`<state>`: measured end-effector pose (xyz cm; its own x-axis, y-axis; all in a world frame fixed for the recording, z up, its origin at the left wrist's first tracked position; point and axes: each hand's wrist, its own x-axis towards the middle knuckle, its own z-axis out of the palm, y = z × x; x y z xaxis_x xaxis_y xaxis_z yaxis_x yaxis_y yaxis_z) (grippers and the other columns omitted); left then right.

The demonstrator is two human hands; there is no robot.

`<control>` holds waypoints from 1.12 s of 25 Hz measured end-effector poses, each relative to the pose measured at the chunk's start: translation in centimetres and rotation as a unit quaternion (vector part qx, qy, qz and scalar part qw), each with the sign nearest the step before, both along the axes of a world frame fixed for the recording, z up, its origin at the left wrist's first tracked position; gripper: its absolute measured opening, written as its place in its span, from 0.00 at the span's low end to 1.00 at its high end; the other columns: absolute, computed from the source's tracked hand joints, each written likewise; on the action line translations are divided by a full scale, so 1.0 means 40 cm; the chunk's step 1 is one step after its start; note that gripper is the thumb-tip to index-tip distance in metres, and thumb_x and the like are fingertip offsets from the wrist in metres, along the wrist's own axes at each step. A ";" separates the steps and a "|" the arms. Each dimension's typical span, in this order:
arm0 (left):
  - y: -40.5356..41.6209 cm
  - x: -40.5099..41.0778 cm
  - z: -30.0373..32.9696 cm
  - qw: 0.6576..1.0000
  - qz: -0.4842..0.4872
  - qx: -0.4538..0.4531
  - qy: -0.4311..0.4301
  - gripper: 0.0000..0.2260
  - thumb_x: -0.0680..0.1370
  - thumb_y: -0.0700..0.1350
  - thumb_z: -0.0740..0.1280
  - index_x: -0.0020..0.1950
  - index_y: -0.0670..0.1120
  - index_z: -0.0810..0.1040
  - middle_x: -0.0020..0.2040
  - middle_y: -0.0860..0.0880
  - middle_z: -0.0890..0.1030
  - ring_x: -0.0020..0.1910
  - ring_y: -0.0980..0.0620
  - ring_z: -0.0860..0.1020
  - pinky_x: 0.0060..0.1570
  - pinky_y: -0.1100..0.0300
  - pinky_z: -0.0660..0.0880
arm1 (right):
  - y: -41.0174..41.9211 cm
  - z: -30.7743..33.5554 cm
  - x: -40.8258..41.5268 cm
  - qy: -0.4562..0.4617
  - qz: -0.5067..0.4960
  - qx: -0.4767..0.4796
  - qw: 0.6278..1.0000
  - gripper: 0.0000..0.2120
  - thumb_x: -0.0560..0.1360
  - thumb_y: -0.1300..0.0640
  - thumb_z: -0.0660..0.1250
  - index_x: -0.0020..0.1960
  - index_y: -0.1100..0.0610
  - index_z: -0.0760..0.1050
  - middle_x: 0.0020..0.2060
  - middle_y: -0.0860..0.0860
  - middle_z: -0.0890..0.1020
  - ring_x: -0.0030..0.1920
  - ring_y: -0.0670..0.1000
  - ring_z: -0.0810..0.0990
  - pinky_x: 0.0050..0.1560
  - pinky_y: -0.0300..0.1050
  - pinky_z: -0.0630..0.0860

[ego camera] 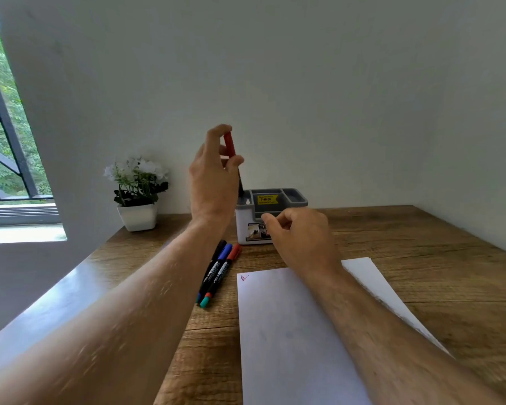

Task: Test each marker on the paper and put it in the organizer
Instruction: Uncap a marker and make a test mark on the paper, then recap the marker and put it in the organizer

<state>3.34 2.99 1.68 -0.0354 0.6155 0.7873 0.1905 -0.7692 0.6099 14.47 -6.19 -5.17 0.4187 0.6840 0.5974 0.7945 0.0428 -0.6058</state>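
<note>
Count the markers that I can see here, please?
4. One red-capped marker is held upright by the left hand above the grey-and-white organizer; three lie together on the wooden table, capped black, blue, red.

We are seeing soft daylight coming in from the window [9, 135] on the left. The wall [304, 68] is looking dim and grey. The table [70, 287] edge is shining. Both arms are looking blurry, and lines are bending near the edges.
</note>
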 end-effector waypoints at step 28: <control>-0.062 -0.064 -0.047 0.865 0.158 -0.235 0.415 0.14 0.68 0.49 0.78 0.50 0.45 0.83 0.43 0.46 0.83 0.42 0.48 0.82 0.45 0.52 0.82 | -0.012 0.010 -0.013 -0.012 -0.007 -0.044 0.999 0.16 0.78 0.43 0.66 0.38 0.52 0.81 0.32 0.45 0.80 0.33 0.41 0.79 0.32 0.32 0.70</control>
<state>0.78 0.50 -0.19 0.1971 0.9373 0.2876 0.8680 -0.3032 0.3932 13.94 -6.67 -4.76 0.4145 0.7289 0.5449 0.8089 -0.0207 -0.5876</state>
